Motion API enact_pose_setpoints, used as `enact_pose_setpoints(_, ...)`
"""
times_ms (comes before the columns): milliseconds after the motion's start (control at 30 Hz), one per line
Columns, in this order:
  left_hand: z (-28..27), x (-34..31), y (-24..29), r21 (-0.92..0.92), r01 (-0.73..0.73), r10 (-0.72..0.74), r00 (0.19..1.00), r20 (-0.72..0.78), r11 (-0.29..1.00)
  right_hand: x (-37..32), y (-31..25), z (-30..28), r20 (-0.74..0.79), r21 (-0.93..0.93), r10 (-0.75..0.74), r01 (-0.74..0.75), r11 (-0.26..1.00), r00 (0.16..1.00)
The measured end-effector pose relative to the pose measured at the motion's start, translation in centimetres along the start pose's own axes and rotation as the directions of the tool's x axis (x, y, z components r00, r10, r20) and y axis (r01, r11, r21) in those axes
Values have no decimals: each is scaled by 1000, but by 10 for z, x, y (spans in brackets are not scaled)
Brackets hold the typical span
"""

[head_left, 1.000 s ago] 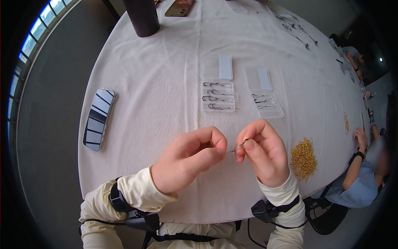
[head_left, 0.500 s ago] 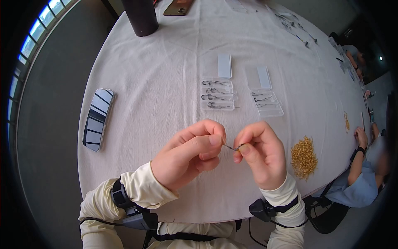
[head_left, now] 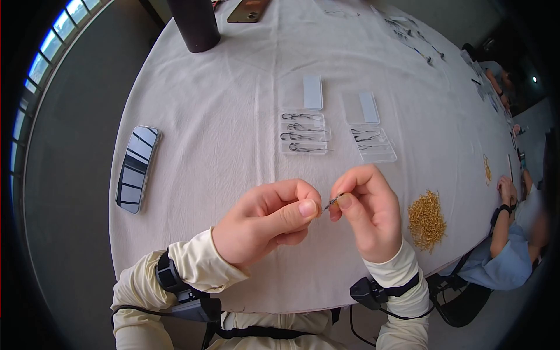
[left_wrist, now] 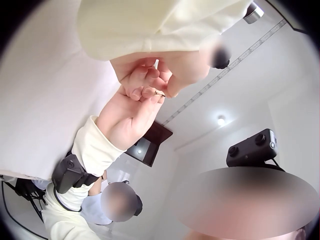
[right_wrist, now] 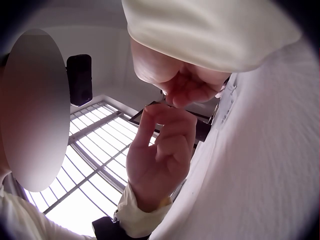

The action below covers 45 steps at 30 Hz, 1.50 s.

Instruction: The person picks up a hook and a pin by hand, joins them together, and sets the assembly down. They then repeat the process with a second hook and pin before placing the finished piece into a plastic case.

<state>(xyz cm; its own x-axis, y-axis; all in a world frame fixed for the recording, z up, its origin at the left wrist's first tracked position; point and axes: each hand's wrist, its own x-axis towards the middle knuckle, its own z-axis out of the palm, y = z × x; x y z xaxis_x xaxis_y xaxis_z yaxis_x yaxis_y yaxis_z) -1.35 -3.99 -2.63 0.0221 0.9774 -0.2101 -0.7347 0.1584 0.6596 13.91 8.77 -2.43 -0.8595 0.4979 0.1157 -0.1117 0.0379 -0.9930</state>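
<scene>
Between my two hands, in the head view, is a small, thin dark piece [head_left: 332, 202], slanting up to the right. My right hand [head_left: 370, 213] pinches its upper end between thumb and index finger. At its lower end are the thumb and bent index finger of my left hand [head_left: 268, 219], pinching it. The fingertips of both hands are close together and cover most of the piece. Beyond them lie two lidded clear boxes: the left box [head_left: 303, 153] holds dark looped strands in several compartments, and the right box [head_left: 379, 156] holds fewer.
A pile of small golden pieces [head_left: 427, 221] lies right of my right hand. Far left is a phone [head_left: 138, 169]; a dark cylinder [head_left: 195, 26] and another phone [head_left: 248, 10] stand and lie farther back. Another person's arm [head_left: 503, 216] rests at the right table edge.
My left hand's thumb and index finger have come in against the lower end of the dark piece. The piece has turned from nearly level to slanting. My right hand has stayed almost in place.
</scene>
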Motion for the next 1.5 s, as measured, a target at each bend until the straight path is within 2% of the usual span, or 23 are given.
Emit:
enact_pose_setpoints(33,0,0,1,43,2,-3,1000,11,999,0,0,0,15,-2,15,-15,1000,1000)
enact_pose_setpoints(167,-1,0,-1,3,-40,40,999,6,999,-1,1,2,41,11,17,-17,1000,999)
enact_pose_setpoints(333,-4,2,-6,-194,-63,69,997,25,979,-1,-1,4,44,23,31,-32,999,999)
enact_pose_setpoints(467,-2,2,-3,-201,-55,57,998,7,978,-2,1,6,24,36,45,-46,998,999)
enact_pose_setpoints(533,-1,3,-3,-144,-84,76,996,-56,986,0,5,5,-2,-13,-16,16,1000,1000)
enact_pose_setpoints(567,-2,3,-3,-145,-84,77,995,-56,986,2,5,5,-2,-14,-15,15,1000,1000)
enact_pose_setpoints(633,-4,4,-4,-112,-101,92,993,-77,989,4,5,3,-13,-136,-101,98,986,995)
enact_pose_setpoints(767,-4,5,-5,-95,-118,109,990,-86,988,4,9,0,-34,-208,-182,171,963,983)
enact_pose_setpoints(967,-3,5,-6,-24,-133,130,988,-84,991,1,6,1,-78,-91,-93,86,992,993)
enact_pose_setpoints(1033,0,5,-7,32,-170,173,979,-112,985,-1,5,2,-141,-28,13,-17,999,990)
enact_pose_setpoints(1233,3,4,-7,76,-93,101,989,-106,993,-1,4,2,-138,-28,38,-42,999,990)
enact_pose_setpoints(1500,-1,4,-4,151,-77,96,988,-123,986,-1,2,0,-150,10,86,-86,996,985)
